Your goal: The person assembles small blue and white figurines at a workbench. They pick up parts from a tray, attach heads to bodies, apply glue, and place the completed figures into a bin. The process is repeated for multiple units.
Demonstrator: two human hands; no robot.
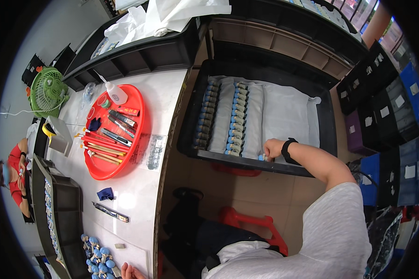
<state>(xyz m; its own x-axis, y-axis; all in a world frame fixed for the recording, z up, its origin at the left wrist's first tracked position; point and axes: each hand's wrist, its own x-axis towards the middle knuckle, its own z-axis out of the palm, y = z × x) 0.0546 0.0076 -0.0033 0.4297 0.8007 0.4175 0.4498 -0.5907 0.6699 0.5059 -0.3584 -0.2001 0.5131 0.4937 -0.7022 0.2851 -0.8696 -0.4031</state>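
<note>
Grey sleeve [337, 218]: nearest me, leading to the right hand [273, 149].
Right fingers: closed, I believe, on a small figurine [261, 157] at the near edge of the black tray [191, 125].
Figurine columns [238, 118]: two look filled; I judge a third barely begun on the white cloth [288, 109].
Likely remaining: loose figurines [105, 251] piled on the table [139, 204] beside the left hand [131, 272].
Hard to see: left hand cut off, so I cannot tell its grip; right fingertips partly hide the figurine.
</note>
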